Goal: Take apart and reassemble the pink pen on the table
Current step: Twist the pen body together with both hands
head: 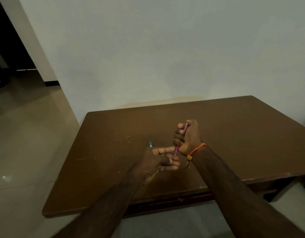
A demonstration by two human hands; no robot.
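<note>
Two bare hands meet above the middle of a brown wooden table [234, 134], seen from a head-worn camera looking down. The right hand [187, 136] is closed in a fist around the pink pen [177, 148], w/ the barrel running through the fist: the top end pokes out above the fingers, the tip end sticks out below, pointing down and toward the viewer. An orange braided thread bracelet [196, 149] circles the right wrist. The left hand [158, 162] sits just below and left of the pen; its fingers are partly curled, index finger stretched toward the barrel, and thumb & fingertips close in at the pen's exposed metal tip. A small teal object [150, 144] shows just beyond the left hand; can't tell what it is. Pale specks dot the table left of the hands. Behind the table, a plain pale wall [165, 48].
</note>
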